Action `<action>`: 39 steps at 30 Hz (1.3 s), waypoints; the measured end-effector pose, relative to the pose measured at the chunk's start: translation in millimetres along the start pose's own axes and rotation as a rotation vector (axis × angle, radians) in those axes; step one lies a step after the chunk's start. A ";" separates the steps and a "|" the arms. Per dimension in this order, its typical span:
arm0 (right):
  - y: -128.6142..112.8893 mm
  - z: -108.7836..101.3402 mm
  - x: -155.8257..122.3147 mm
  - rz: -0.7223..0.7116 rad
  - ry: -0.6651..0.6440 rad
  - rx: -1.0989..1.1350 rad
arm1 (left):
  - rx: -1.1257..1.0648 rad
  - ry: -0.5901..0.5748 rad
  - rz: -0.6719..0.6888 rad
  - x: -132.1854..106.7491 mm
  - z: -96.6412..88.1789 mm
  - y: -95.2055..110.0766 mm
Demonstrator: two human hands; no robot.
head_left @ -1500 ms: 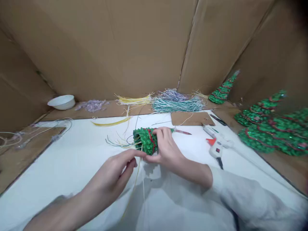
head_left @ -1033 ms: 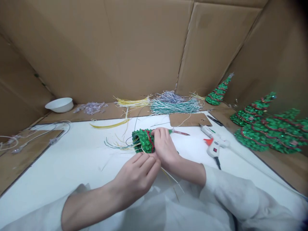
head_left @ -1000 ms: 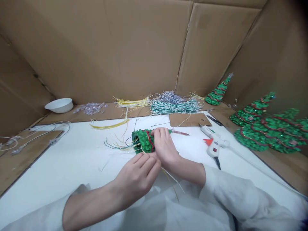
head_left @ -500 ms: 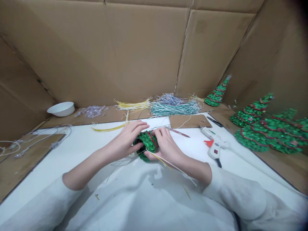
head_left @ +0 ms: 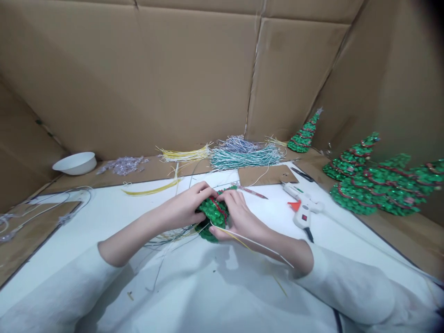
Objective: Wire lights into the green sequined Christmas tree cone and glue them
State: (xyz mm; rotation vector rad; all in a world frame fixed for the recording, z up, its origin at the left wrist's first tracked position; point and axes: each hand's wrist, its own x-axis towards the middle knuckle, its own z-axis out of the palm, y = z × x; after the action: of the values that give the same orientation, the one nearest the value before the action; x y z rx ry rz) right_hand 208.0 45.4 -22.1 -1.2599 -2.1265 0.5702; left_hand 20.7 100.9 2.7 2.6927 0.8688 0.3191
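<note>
Between my hands is a small green beaded Christmas tree (head_left: pixel 214 213) with a red garland strand, lying tilted on its side above the white table. My left hand (head_left: pixel 192 203) grips its left side, thumb at the edge and fingers bent over the top. My right hand (head_left: pixel 236 210) is wrapped round the right side, fingertips on the red strand. Thin white and yellow wires (head_left: pixel 253 245) trail from the tree under my right hand toward my forearm. More loose wires (head_left: pixel 164 238) stick out to the left beneath my left wrist. The fingers hide part of the tree.
A white glue gun (head_left: pixel 301 208) with an orange trigger lies to the right, its cord running off. Finished green trees (head_left: pixel 373 185) stand beyond it. Wire bundles (head_left: pixel 247 156), clear beads (head_left: pixel 124 165), a white bowl (head_left: pixel 75 163) and a pencil (head_left: pixel 255 192) lie toward the back.
My left fingers have bent from nearly straight to closed on the tree, which has turned so its hollow base no longer shows. The view has shifted slightly right.
</note>
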 end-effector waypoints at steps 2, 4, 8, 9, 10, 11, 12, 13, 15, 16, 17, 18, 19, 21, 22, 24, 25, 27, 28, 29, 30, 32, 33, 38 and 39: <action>1.6 1.3 -1.7 -0.012 0.013 -0.010 | 0.086 0.040 0.020 1.3 5.5 1.6; 3.0 2.4 -2.9 -0.018 0.027 -0.025 | 0.194 0.087 0.050 2.6 10.8 2.9; 6.5 2.8 -4.9 -0.054 0.050 -0.022 | 0.334 0.203 0.110 2.8 19.6 3.4; 7.4 2.3 -5.5 -0.063 0.056 -0.014 | 0.339 0.236 0.113 2.3 21.4 3.3; 8.1 1.6 -6.0 -0.072 0.063 -0.005 | 0.333 0.265 0.107 1.7 23.2 3.3; 8.6 0.7 -6.6 -0.079 0.069 0.005 | 0.321 0.290 0.093 1.1 25.0 3.4; 8.9 -0.3 -7.2 -0.080 0.074 0.014 | 0.305 0.311 0.074 0.4 26.8 3.6; 8.8 -1.2 -8.0 -0.077 0.078 0.022 | 0.290 0.331 0.052 -0.2 28.6 3.9; 8.0 -2.5 -10.1 -0.058 0.085 0.031 | 0.266 0.364 0.015 -1.4 32.1 4.6; 7.4 -2.6 -11.5 -0.049 0.094 0.026 | 0.260 0.376 0.003 -2.1 33.7 4.9; 7.0 -2.2 -13.2 -0.050 0.114 0.014 | 0.258 0.384 -0.006 -2.7 35.1 5.3; 6.6 -1.3 -15.0 -0.073 0.150 -0.008 | 0.257 0.387 -0.015 -3.3 36.3 5.8; 6.3 -0.1 -17.0 -0.121 0.203 -0.042 | 0.253 0.388 -0.025 -3.9 37.2 6.5; 6.1 2.9 -21.3 -0.254 0.318 -0.145 | 0.237 0.390 -0.048 -4.7 38.2 8.3; 6.1 4.4 -23.5 -0.321 0.364 -0.205 | 0.231 0.394 -0.060 -4.9 38.2 9.5; 5.9 6.7 -27.4 -0.427 0.426 -0.327 | 0.225 0.400 -0.086 -5.1 37.9 12.2; 5.9 7.5 -29.1 -0.473 0.443 -0.385 | 0.223 0.398 -0.102 -5.0 37.6 13.6; 5.6 8.3 -31.7 -0.580 0.461 -0.487 | 0.205 0.384 -0.127 -4.9 37.0 15.9; 5.5 8.3 -32.7 -0.633 0.458 -0.531 | 0.189 0.376 -0.137 -5.0 36.9 16.8; 5.3 8.2 -33.4 -0.680 0.452 -0.564 | 0.169 0.368 -0.148 -5.1 37.0 17.5; 5.2 7.9 -34.0 -0.719 0.443 -0.591 | 0.149 0.365 -0.159 -5.3 37.2 18.0; 5.2 7.2 -34.9 -0.780 0.426 -0.633 | 0.114 0.365 -0.181 -5.9 37.9 18.7; 5.4 6.9 -35.3 -0.812 0.416 -0.650 | 0.098 0.363 -0.192 -6.2 38.1 19.1; 8.5 5.3 -36.3 -0.951 0.351 -0.706 | 0.035 0.279 -0.201 -7.4 35.2 20.3; 9.0 4.9 -36.2 -0.958 0.346 -0.718 | 0.021 0.250 -0.199 -7.6 33.9 20.2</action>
State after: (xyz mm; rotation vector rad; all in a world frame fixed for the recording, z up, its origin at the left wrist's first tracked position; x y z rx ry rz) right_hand 223.9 17.2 -41.2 -0.4250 -2.3430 -0.8066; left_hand 35.4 73.7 -22.9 2.5929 1.2061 0.6125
